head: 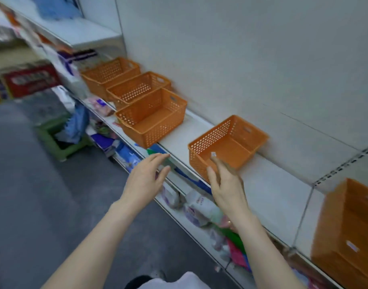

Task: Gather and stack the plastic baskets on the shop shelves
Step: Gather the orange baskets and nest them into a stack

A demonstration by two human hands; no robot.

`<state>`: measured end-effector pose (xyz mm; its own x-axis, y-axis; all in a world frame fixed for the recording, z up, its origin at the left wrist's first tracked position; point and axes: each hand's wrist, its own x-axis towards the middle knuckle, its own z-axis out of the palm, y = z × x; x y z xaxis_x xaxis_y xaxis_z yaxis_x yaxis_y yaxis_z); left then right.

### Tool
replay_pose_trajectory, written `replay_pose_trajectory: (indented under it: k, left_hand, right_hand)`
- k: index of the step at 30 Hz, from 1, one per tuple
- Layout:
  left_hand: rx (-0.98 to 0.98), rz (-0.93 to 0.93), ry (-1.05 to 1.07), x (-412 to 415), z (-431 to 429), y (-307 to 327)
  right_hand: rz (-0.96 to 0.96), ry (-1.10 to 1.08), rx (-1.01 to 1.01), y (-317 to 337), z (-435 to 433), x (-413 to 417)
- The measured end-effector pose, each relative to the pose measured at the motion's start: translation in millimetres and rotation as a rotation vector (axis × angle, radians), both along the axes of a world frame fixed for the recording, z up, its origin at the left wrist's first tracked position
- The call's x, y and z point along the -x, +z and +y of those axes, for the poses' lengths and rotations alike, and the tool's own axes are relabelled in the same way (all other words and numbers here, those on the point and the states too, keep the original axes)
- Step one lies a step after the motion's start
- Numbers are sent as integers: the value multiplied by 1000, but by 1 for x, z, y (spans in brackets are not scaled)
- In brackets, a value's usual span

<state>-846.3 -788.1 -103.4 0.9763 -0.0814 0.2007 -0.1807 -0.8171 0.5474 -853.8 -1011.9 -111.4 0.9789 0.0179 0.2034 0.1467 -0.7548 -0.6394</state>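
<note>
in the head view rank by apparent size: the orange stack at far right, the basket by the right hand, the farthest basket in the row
1. Orange stack, cropped and nearest the camera.
2. Basket by the right hand.
3. Farthest basket.
All may be the same model, so distance drives this.

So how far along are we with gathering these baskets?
Early on. Done: an orange stack at far right looks gathered, though it is blurred. In hand: nothing yet; the left hand and right hand are open, reaching at the nearest basket. Left: that one plus three more baskets sitting singly along the shelf.
</note>
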Motion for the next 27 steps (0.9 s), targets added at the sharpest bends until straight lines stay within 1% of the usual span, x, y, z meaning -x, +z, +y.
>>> replay_pose_trajectory:
  k: [4, 9, 12, 18, 21, 23, 26, 27]
  left_hand:
    - [5, 11, 132, -30, 79, 2]
    - [4, 0, 245, -82, 150, 4]
    - [-24, -2, 285, -122, 185, 4]
    - [-95, -30, 291, -221, 240, 14]
    - [-110, 2, 303, -278, 264, 15]
    - [-130, 29, 290, -314, 279, 11]
    - [-165, 49, 253, -366, 295, 4]
    - [-176, 63, 240, -380, 298, 2]
  right_hand:
    - [7, 101, -10, 2, 76, -63]
    - [13, 185, 27, 8, 152, -158]
    - [1, 207, 56, 15, 191, -225]
    - [-18, 202, 152, 21, 251, -364]
    - [56, 192, 204, 11, 272, -423]
    - [126, 231, 254, 1, 286, -445]
    - [256, 397, 301, -16, 310, -448]
    - [284, 454, 350, -22, 317, -442]
